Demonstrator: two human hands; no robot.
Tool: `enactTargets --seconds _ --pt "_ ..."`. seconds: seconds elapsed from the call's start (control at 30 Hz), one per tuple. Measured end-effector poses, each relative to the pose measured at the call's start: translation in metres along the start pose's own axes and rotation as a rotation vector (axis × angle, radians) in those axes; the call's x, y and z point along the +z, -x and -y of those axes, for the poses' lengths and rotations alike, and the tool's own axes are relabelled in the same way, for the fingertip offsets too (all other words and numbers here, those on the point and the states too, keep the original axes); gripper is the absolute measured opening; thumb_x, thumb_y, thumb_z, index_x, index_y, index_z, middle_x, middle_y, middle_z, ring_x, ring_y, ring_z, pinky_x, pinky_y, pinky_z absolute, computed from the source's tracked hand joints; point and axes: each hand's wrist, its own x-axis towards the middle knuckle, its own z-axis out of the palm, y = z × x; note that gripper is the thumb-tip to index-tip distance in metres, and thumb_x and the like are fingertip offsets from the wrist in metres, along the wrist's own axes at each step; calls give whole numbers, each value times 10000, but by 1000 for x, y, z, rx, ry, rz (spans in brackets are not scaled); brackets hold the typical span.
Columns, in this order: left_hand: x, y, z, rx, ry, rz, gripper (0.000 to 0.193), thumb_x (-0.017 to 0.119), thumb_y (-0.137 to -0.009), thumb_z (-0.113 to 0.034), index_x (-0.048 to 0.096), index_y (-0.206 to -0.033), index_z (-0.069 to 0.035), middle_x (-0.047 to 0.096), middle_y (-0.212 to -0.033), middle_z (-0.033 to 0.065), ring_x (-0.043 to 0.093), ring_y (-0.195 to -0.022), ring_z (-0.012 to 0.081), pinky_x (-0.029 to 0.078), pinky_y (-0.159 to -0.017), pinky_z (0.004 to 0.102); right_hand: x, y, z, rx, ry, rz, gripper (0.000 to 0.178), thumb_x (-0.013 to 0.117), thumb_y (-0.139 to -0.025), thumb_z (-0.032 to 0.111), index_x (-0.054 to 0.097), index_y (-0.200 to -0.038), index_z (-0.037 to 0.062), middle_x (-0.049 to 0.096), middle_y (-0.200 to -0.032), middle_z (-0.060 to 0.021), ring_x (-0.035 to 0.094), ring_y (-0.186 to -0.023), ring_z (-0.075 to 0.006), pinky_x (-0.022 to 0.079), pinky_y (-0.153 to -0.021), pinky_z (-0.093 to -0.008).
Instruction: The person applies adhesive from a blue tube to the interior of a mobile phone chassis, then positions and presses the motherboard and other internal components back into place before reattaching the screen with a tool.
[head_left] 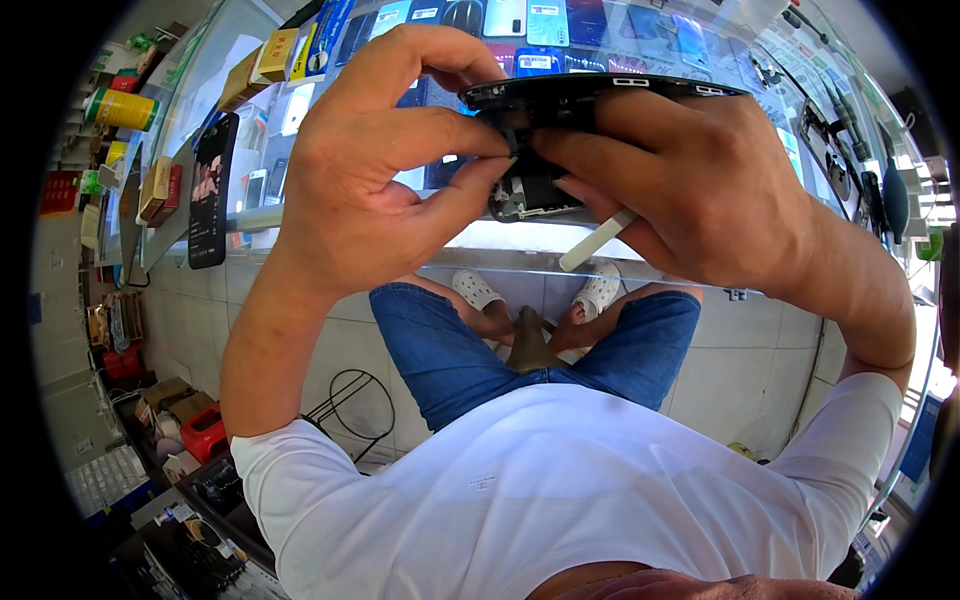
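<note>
An opened phone is held up over the glass counter, its dark panel [560,92] raised above the phone body [540,196], whose inner parts show. My left hand [380,165] is closed at the left end of the phone, index fingertip on the panel's edge. Its thumb and another finger pinch together by the gap, near a dark strip [514,138] that looks like a ribbon cable. My right hand [690,180] is closed around a pale, flat-ended stick tool [597,240], its fingers reaching under the panel. What its fingertips touch is partly hidden.
Several phones lie under the glass counter [500,258]. A dark phone with a lit screen [212,190] leans at the left, beside small boxes [160,190] and a yellow can [122,109]. At right lie a phone frame [830,150] and a dark air blower [895,200].
</note>
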Motion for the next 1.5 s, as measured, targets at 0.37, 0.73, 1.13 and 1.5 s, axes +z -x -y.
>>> enactTargets --seconds 0.37,0.73,1.13,1.5 --pt "-1 -3 -2 -18 13 -3 194 784 -706 70 765 -893 21 667 -1195 171 652 -1104 274 500 -990 388 -12 -8 6 -25 204 186 333 747 -816 131 750 -1144 74 589 -842 -10 660 -702 -197 535 -555 -354" --pt "-4 -2 -1 -41 11 -7 116 778 -782 23 718 -881 11 674 -1212 159 649 -1085 237 461 -999 356 -13 -12 7 -22 191 214 345 748 -794 125 750 -1131 47 571 -831 -25 657 -713 -201 531 -561 -363" --pt "-3 -2 0 -38 -1 -11 124 792 -793 -9 710 -886 -4 679 -1204 155 658 -1051 231 477 -972 356 -6 -5 1 -68 105 47 403 819 -705 83 728 -1093 28 544 -797 -26 646 -658 -202 513 -503 -357" --pt "0 1 3 -30 13 -48 120 791 -804 -19 710 -891 -5 678 -1216 151 655 -1051 230 483 -953 352 -10 -9 3 -84 167 127 321 803 -736 99 748 -1047 41 565 -797 -23 636 -656 -198 511 -511 -360"
